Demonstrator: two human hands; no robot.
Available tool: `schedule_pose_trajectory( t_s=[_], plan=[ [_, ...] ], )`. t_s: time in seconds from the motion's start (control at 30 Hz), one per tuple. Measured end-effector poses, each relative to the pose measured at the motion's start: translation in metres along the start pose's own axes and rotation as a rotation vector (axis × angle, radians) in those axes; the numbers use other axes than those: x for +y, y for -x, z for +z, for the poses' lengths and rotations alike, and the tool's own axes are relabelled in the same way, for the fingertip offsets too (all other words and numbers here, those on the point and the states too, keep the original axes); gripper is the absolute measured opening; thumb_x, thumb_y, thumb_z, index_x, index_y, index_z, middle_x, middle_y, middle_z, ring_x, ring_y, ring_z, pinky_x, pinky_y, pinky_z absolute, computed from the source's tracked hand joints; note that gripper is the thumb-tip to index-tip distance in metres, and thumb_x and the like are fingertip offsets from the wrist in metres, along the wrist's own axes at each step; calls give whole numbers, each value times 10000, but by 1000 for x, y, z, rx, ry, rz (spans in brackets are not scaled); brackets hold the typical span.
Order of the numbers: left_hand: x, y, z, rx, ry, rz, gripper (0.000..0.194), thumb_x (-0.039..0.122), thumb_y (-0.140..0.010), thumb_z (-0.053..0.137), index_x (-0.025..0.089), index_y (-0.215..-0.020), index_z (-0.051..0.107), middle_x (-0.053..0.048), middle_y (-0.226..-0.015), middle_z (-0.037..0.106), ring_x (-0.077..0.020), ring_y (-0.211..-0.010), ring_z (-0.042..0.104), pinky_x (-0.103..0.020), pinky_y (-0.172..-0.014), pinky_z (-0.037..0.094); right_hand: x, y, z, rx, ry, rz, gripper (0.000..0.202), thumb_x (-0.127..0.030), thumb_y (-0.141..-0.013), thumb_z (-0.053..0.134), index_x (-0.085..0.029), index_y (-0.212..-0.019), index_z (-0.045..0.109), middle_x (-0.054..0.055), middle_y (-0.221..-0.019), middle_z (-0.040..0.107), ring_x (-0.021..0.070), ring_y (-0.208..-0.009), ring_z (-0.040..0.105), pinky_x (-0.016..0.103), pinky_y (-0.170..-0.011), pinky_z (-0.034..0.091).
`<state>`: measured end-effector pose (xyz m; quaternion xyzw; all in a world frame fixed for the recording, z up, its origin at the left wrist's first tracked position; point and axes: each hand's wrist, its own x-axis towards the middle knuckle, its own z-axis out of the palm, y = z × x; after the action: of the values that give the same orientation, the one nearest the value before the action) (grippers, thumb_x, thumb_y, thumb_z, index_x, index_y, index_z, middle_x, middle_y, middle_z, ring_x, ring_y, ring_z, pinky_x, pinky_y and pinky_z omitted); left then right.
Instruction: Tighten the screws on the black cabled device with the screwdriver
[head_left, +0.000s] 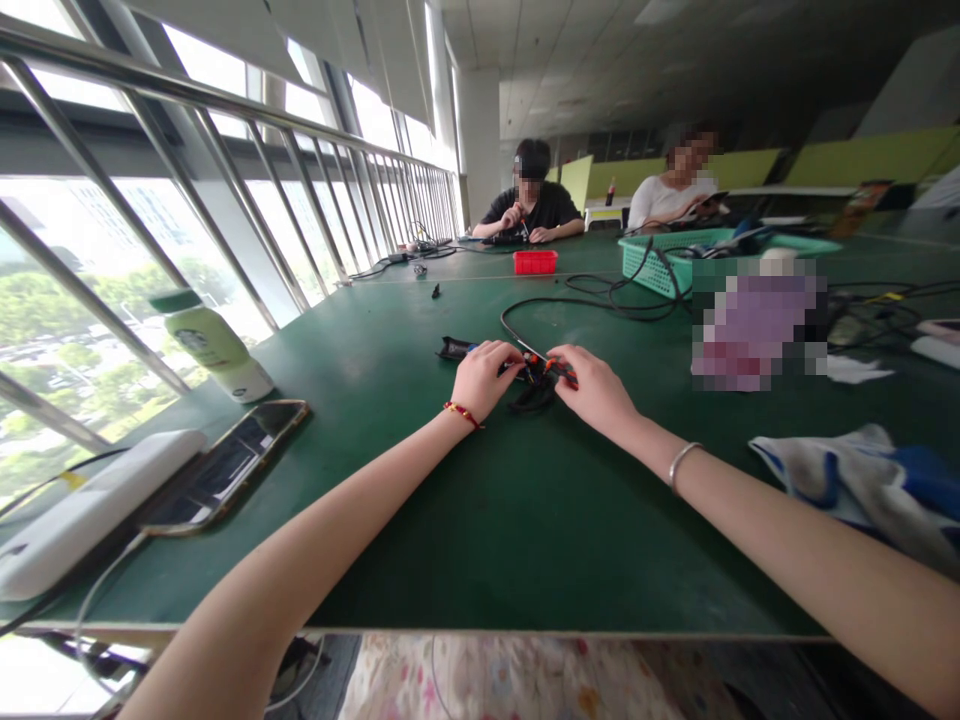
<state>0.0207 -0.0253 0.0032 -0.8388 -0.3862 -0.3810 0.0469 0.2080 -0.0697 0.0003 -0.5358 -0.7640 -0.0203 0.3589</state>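
Near the middle of the green table (465, 520) lies a dark device (454, 348) with small orange and black parts exposed at its right end. My left hand (486, 380) is closed over this device, its thumb and fingertips pinched at the exposed parts. Just to the right, my right hand (592, 388) is wrapped round an orange-and-black handled tool (562, 372), whose tip points at the same parts. A black piece (531, 398) rests on the table below, between both hands. A black cable (517, 312) curves down to the work from behind.
Left: a bottle (214, 345), a phone (232, 465) and a white power strip (97, 510). Farther back: a red basket (535, 263), a green basket (656, 268) and cables. Right: a blue-and-white cloth (862, 480) and a blurred-out object. Two people (559, 208) sit beyond.
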Motion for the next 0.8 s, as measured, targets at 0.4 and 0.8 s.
schedule_pose_trajectory(
  t_s=[0.4, 0.8],
  plan=[
    [-2, -6, 6, -54, -51, 4, 66, 188, -847, 590, 220, -843, 648, -8, -881, 699, -183, -868, 591, -308, -801, 441, -2, 1, 5, -104, 38, 37, 340, -127, -775, 469, -217, -1092, 555, 67, -1070, 633, 213, -932, 621, 299, -724, 489],
    [-7, -16, 13, -52, -98, 39, 60, 230, -854, 598, 203, -829, 646, -22, -849, 683, -190, -844, 559, -304, -772, 426, -2, 2, 4, -119, 61, 57, 326, -143, -785, 474, -235, -1089, 550, 49, -1089, 648, 213, -930, 624, 289, -669, 471]
  ],
)
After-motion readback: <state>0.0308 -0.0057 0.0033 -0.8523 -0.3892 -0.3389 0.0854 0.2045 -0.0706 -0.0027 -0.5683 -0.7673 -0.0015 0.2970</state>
